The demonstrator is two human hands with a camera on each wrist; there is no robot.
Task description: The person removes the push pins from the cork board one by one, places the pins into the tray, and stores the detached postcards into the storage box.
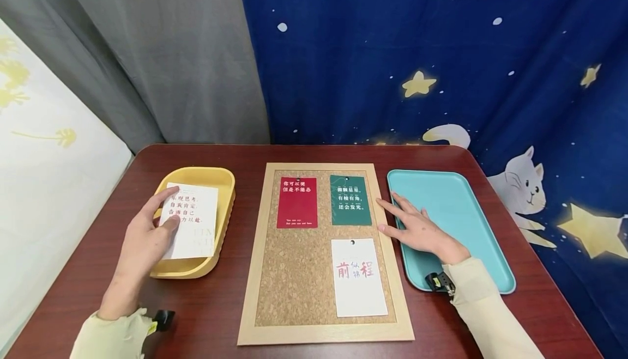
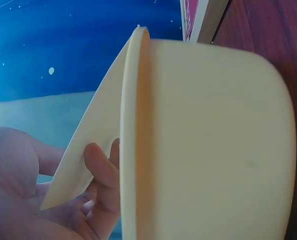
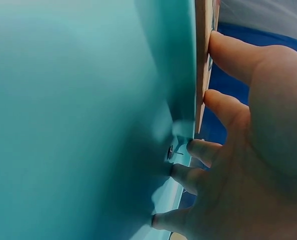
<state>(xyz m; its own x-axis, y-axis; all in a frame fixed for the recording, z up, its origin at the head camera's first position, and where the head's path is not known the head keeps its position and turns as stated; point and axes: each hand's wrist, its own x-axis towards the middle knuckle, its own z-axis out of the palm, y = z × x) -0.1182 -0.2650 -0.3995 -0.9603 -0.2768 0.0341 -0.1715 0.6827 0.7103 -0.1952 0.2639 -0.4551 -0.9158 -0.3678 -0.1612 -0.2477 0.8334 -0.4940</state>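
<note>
My left hand pinches a white card with red printed characters, thumb on its face. The card overlaps the yellow basket at the left; in the left wrist view it rises at a slant beside the basket rim. My right hand is spread between the framed cork board and the teal tray. Its thumb and index fingertip touch the board's wooden frame, while the other fingertips are down at the tray. Close by those fingertips in the right wrist view, a dark-headed pushpin lies in the tray.
On the board hang a red card at upper left, a green card at upper right and a white card at lower right, a dark pin at each top. Behind the reddish-brown table hang grey and blue curtains.
</note>
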